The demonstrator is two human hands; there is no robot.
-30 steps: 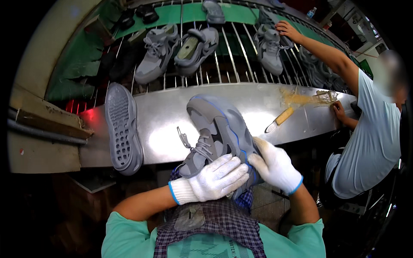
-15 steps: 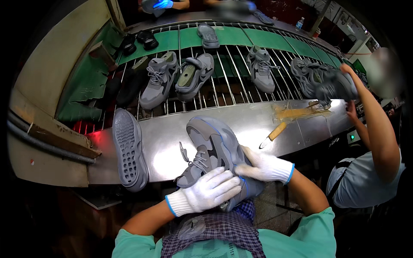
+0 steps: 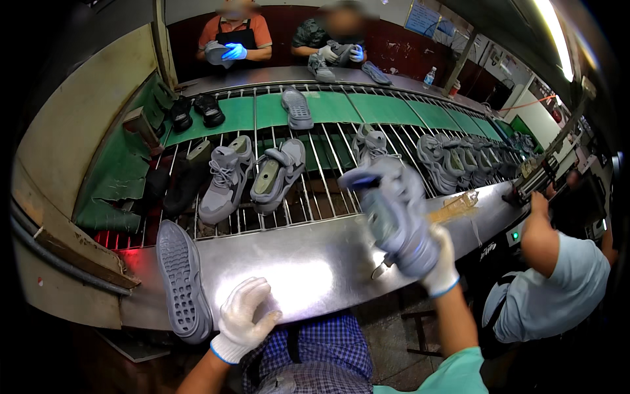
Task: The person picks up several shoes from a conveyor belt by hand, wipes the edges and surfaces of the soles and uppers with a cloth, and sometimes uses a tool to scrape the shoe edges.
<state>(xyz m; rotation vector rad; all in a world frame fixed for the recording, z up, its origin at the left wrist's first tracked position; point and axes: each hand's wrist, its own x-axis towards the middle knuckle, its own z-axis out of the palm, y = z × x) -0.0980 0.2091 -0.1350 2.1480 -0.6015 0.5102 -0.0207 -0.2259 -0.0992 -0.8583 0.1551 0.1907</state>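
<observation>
Okay, right hand has the gray shoe up over the front edge of the bench, shoe opening toward me and everything about it blurred. I've got it from underneath and the side; most of those fingers are hidden behind it, so I can't tell how tightly they're closed, but the weight is all on this one hand. That's the worry: a soft knit glove, a bulky shoe, one-sided hold. If it tips or slides in my palm, I'd expect it to drop off the bench edge. And look behind it: another shoe sits on the rack, close to it in my line of sight, though I can't judge the gap. Reach too far and the two could bump, scuffing one or knocking the other askew. To the right there's a yellow smeared patch on the metal; if that's sticky, a low pass could dirty the shoe. Left hand, meanwhile, is empty, fingers loosely curled, thumb well apart, giving no support. It's just beside the sole, which pokes past the near edge, so a careless elbow or wrist could tip that onto the floor.
</observation>
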